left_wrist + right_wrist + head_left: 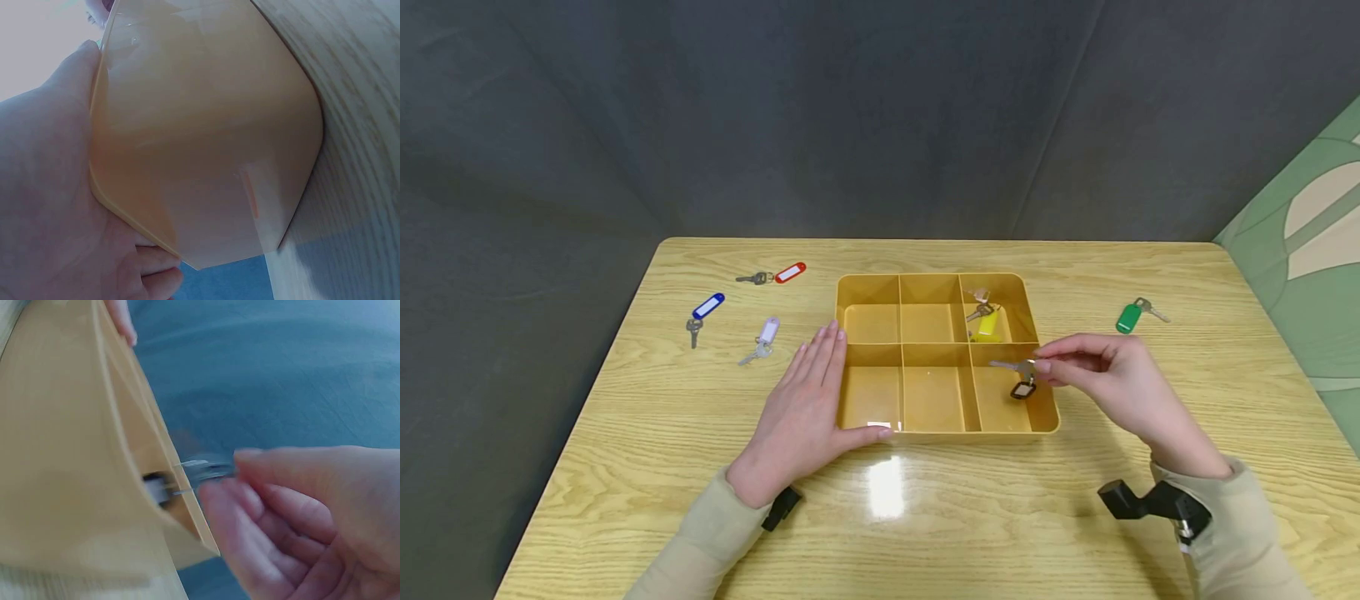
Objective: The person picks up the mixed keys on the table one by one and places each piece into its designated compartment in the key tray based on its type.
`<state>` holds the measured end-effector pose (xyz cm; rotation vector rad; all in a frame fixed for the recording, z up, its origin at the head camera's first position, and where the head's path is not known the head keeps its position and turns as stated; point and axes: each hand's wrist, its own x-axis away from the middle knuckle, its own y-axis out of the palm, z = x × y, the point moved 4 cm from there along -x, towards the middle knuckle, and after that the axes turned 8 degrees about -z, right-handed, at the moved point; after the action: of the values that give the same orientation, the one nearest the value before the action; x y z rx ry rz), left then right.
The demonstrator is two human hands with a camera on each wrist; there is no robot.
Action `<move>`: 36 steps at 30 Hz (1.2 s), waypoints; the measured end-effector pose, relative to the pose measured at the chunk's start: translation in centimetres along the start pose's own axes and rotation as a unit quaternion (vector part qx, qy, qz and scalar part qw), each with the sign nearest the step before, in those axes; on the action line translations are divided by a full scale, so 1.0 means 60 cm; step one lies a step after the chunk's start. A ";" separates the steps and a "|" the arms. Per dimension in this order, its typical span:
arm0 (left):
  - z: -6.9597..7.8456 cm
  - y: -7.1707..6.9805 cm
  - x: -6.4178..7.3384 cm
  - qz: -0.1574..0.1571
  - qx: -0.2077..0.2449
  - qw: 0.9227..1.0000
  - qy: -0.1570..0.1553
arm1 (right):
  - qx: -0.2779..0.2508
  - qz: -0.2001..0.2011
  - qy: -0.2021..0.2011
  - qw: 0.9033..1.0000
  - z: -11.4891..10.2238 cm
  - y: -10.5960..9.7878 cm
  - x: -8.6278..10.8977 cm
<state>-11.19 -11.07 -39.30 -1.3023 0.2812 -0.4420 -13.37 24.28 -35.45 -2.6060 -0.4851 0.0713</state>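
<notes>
A yellow plastic box [932, 343] with several compartments stands on the table. My left hand [801, 408] rests against its left side, fingers straight along the rim and thumb at the front edge. Between thumb and fingertips my right hand [1108, 379] pinches a key [1024, 367] with a black tag [1022, 389]. The key and tag hang over the front right compartment; in the right wrist view the tag [156, 489] dips below the box rim. In the back right compartment lies a key [979, 312] with a yellow tag [987, 326].
Left of the box lie keys with a red tag [790, 272], a blue tag [708, 306] and a pale lilac tag [769, 330]. On the right is a key with a green tag [1128, 318]. A dark cloth [880, 125] hangs behind the wooden table [970, 517].
</notes>
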 end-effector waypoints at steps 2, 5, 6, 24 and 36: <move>0.000 0.000 0.000 0.001 -0.001 1.000 0.000 | 0.021 0.007 0.005 1.000 0.003 -0.001 0.000; 0.000 0.000 0.000 0.001 -0.002 1.000 0.001 | 0.049 0.020 0.014 0.999 0.006 -0.004 0.001; -0.001 0.001 0.000 0.001 -0.003 1.000 0.001 | 0.053 0.022 0.017 0.998 0.007 -0.005 0.002; -0.001 0.001 0.000 -0.005 0.001 1.000 -0.002 | 0.048 0.037 0.033 0.998 0.006 -0.010 0.001; 0.000 0.001 -0.001 -0.008 -0.001 1.000 -0.004 | 0.027 0.056 0.038 0.997 0.011 -0.019 0.002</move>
<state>-11.21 -11.06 -39.34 -1.3099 0.2645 -0.4509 -13.71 25.56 -35.48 -2.5710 -0.3072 0.0215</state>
